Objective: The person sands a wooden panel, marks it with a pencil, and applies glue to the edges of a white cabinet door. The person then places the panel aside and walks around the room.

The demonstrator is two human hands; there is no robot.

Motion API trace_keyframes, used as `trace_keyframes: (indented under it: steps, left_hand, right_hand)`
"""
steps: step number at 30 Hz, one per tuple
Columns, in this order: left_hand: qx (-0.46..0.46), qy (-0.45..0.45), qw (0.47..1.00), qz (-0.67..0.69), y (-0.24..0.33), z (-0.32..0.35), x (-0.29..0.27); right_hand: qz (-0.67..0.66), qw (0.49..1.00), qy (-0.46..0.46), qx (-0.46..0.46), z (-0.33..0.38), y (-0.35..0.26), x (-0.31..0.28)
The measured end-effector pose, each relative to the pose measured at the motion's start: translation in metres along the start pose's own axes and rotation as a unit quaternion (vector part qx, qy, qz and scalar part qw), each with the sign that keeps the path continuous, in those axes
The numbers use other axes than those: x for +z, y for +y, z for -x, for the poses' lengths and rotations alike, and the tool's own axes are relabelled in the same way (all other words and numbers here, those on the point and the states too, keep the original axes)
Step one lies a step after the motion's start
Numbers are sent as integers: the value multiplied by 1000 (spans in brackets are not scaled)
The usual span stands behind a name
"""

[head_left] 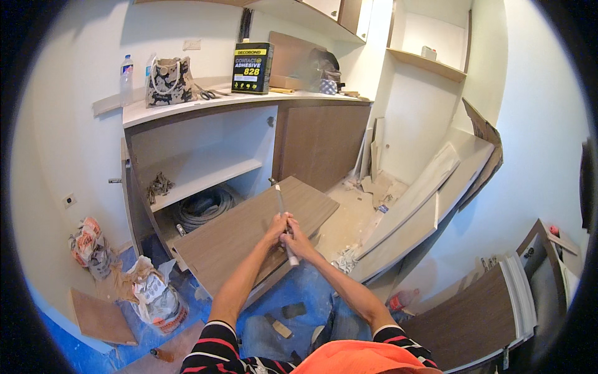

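A long, slim grey tool with a pale, blunt near end is held lengthwise between my hands; its exact kind cannot be made out. My left hand is closed around its middle. Just below and to the right, my right hand also grips it, close to the pale end, and the two hands touch. Beneath them lies a brown wood-grain panel, tilted across the view. The tool's far tip reaches over this panel, near a small dark fitting at the panel's far edge. My fingers hide the tool's middle.
Behind the panel stands an open cabinet holding coiled cable. A black adhesive can, scissors and a patterned bag sit on its top. Long boards lean at right. A filled sack stands at left.
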State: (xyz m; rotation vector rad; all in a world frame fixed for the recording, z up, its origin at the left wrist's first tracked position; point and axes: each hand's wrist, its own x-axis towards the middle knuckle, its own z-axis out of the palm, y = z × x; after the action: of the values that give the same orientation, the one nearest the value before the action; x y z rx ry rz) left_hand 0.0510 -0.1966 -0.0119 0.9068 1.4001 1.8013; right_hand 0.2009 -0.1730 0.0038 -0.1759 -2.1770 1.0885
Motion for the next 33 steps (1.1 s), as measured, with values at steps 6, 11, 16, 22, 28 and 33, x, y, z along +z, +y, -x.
trace_keyframes:
  steps: [6,11,16,22,28,33]
  left_hand:
    - [-70,-5,988,141,1,28,-32]
    - [-87,-57,965,242,-8,44,-51]
    - [-95,-36,933,346,-18,35,-62]
    - [-157,-63,906,388,-26,25,-69]
    - [-145,-86,912,375,-21,30,-70]
    - [-140,-101,909,380,-14,37,-69]
  right_hand:
    - [-26,987,-139,75,35,-29,-37]
    - [-34,958,-51,281,134,-15,-119]
    - [-140,889,85,428,266,19,-120]
    - [-270,767,89,575,363,34,-73]
    - [-221,823,92,515,364,18,-73]
    - [-146,896,161,388,326,-18,-96]
